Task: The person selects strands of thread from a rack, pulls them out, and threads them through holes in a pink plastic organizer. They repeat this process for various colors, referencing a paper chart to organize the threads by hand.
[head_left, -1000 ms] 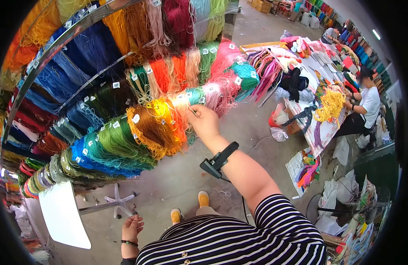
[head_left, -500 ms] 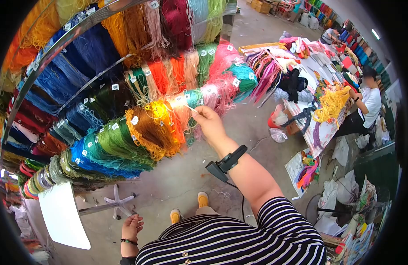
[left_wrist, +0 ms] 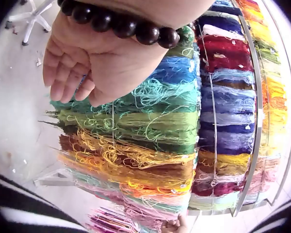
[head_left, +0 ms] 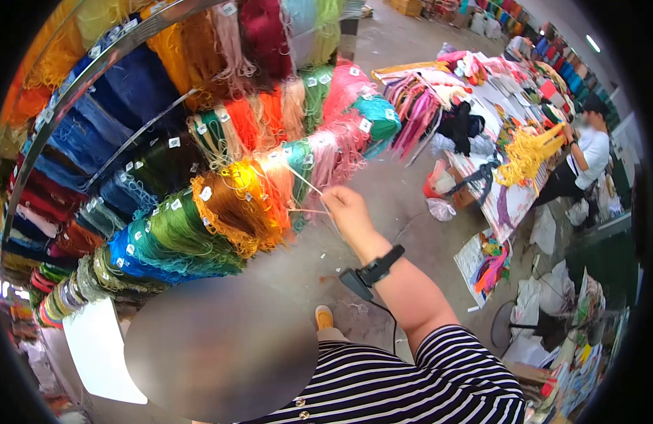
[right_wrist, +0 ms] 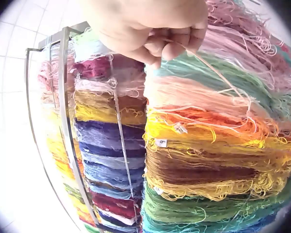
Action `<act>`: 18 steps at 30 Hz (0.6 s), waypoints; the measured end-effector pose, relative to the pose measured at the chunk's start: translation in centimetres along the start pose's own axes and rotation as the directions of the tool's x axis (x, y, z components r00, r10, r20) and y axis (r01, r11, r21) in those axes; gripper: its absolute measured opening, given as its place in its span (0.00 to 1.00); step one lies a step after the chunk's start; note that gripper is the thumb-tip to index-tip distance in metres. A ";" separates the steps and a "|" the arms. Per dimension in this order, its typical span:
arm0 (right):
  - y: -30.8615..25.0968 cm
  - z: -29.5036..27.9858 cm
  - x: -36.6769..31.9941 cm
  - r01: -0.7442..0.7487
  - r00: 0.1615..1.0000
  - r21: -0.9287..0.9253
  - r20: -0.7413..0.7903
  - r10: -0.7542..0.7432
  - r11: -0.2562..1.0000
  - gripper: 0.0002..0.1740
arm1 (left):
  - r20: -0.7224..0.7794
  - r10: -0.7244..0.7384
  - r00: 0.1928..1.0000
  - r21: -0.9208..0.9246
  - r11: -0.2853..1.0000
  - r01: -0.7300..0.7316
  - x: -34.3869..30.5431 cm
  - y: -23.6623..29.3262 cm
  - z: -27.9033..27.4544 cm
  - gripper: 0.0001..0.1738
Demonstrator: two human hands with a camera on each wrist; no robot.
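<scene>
Left hand (left_wrist: 92,58): hangs in front of the rack's (head_left: 93,62) green and teal skeins (left_wrist: 150,116). Its fingers are relaxed and lightly bent, holding nothing and clear of the yarn. There is a dark bead bracelet (left_wrist: 121,26) at the wrist. In the head view this hand is hidden.

Rack: curved metal bars hung with tagged skeins in tiers. Blues and reds sit on the far tiers; green, brown, yellow and orange on the near tier, then a peach skein (head_left: 277,173), then pink and teal toward the rack's right end.

Strand (head_left: 305,182): a single pale peach thread, drawn out of the peach skein. It is taut and straight. Its long axis runs from the skein on the rack, down and to the right, away from the rack, and its free end points into the right hand. The wrist view shows the same line (right_wrist: 218,73) from the fingers to the peach yarn.

Right hand (head_left: 347,210): just right of the rack's near tier and off the skeins. Thumb and curled fingers are pinched on the strand's end (right_wrist: 150,24).

Surface and room: a bare grey concrete floor (head_left: 390,191) lies under and right of the rack. Well right of the rack, a long tabletop (head_left: 514,212) carries heaps of coloured yarn. A seated person (head_left: 588,159) there lifts a yellow bundle (head_left: 528,152).
</scene>
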State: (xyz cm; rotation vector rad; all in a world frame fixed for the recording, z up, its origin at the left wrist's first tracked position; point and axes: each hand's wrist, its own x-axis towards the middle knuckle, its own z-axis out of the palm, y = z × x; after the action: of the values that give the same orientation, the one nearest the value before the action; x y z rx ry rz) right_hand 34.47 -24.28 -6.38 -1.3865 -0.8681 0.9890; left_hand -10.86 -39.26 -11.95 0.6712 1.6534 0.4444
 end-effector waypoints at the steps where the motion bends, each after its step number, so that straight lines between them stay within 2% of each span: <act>1: 2.7 -1.7 -1.3 0.041 0.997 -0.084 -0.057 -0.046 0.996 0.07 | 0.032 0.011 0.999 0.013 1.000 -0.012 0.6 0.5 0.0 0.16; 3: 6.6 -5.7 -6.6 -0.128 0.973 -0.114 -0.206 0.102 0.985 0.08 | 0.123 0.035 0.992 0.068 0.997 -0.044 2.1 1.8 -0.2 0.17; 4: 10.7 -8.2 -9.7 -0.151 0.941 -0.100 -0.319 0.112 0.983 0.09 | 0.150 0.050 0.987 0.090 0.994 -0.064 2.9 2.6 0.0 0.17; 5: 12.4 -10.6 -13.8 -0.259 0.886 -0.133 -0.428 0.180 0.957 0.08 | 0.181 0.062 0.981 0.114 0.990 -0.083 3.8 3.4 0.2 0.17; 6: 14.9 -12.9 -18.4 -0.411 0.762 -0.120 -0.589 0.269 0.903 0.08 | 0.216 0.071 0.974 0.142 0.984 -0.103 4.7 4.1 0.4 0.17; 7: 21.7 -17.4 -24.0 -0.502 0.693 -0.079 -0.633 0.345 0.861 0.09 | 0.247 0.073 0.966 0.156 0.981 -0.114 5.9 4.6 0.7 0.17; 8: 23.5 -19.4 -30.2 -0.568 0.540 0.044 -0.734 0.412 0.822 0.08 | 0.297 0.093 0.950 0.185 0.971 -0.152 6.9 5.3 0.9 0.17; 9: 24.1 -20.4 -36.6 -0.660 0.390 0.043 -0.834 0.391 0.750 0.08 | 0.352 0.109 0.930 0.214 0.957 -0.194 8.0 6.0 1.3 0.16; 11: 23.7 -18.8 -45.5 -0.575 0.274 0.147 -0.892 0.359 0.805 0.07 | 0.461 0.109 0.880 0.262 0.931 -0.253 9.6 7.4 2.5 0.15; 14: 21.7 -13.4 -58.3 -0.412 0.049 0.259 -0.951 0.305 0.874 0.06 | 0.629 0.073 0.774 0.352 0.861 -0.368 10.6 8.8 5.3 0.14; 15: 16.7 -9.7 -58.1 -0.406 0.144 0.289 -0.917 0.372 0.867 0.07 | 0.702 0.064 0.709 0.357 0.830 -0.428 10.3 9.0 6.5 0.14; 17: 14.5 -4.8 -58.9 -0.232 0.388 0.122 -0.898 0.207 0.965 0.06 | 0.821 0.027 0.571 0.347 0.770 -0.535 8.5 8.7 9.3 0.14; 18: 11.4 -2.3 -57.9 -0.201 0.446 0.079 -0.880 0.163 0.976 0.07 | 0.869 0.000 0.496 0.335 0.737 -0.587 6.6 8.5 10.8 0.14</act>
State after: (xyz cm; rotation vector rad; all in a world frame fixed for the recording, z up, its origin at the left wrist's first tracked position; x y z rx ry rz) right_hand 14.73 -79.49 -13.58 -1.7704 0.0864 0.2505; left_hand 0.65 -29.38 -13.68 1.4364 0.6688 -0.2116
